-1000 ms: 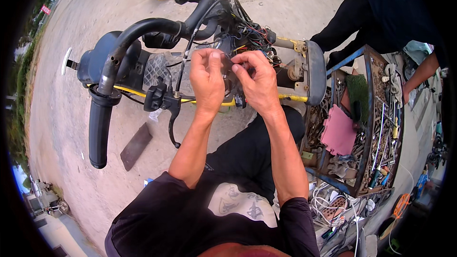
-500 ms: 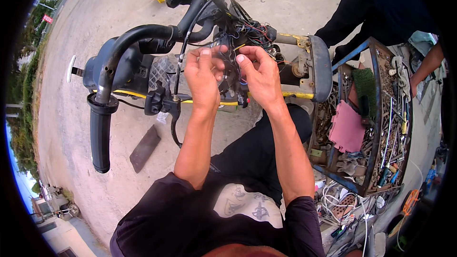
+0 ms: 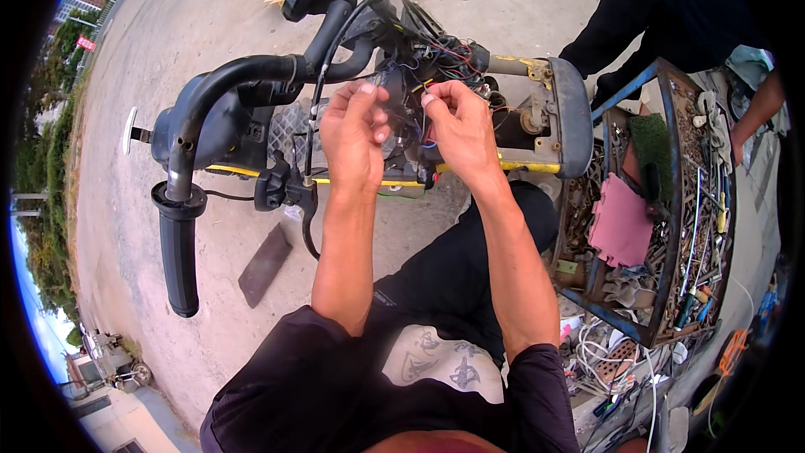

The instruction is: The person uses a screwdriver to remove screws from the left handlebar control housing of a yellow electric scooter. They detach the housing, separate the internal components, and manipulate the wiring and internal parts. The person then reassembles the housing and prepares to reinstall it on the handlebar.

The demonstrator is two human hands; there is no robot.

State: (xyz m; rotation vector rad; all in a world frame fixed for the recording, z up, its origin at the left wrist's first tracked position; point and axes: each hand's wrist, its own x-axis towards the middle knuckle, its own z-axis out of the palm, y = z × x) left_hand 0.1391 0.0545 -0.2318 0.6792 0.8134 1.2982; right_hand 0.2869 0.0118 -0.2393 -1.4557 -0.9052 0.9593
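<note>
Black handlebar grip (image 3: pixel 179 260), left hand (image 3: pixel 350 134) with fingers curled near the thumb, hold unclear, tangled wires (image 3: pixel 457 55) on the scooter (image 3: pixel 575 117) just beyond the hands, right hand (image 3: pixel 463 130) with thumb and forefinger together, anything pinched too small to tell, pink mat (image 3: pixel 620 222) in a tool rack (image 3: pixel 627 93)

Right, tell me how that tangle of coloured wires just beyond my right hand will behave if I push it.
The tangle of coloured wires will probably flex easily rather than stay stiff, since its strands look thin and curve in loose loops. It may snag on itself, as many strands cross. Each strand is likely light, being so slim.
</note>
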